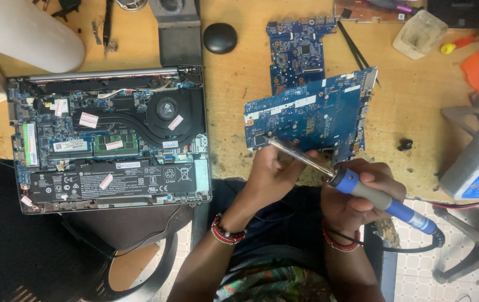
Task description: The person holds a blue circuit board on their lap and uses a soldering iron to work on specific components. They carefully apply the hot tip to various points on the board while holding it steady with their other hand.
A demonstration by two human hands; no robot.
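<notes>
Fingers (365,187) of the right hand grip one soldering iron (357,184), left hand (273,168) steadies one of two circuit boards (312,114) (blue).

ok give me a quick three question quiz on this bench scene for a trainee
1. True or false: the right hand holds a blue-handled soldering iron.
2. What does the left hand grip? A) the tilted blue circuit board B) the round black cap
3. Fill in: the opened grey laptop lies to the person's ____.

Key: 1 true; 2 A; 3 left.
</notes>
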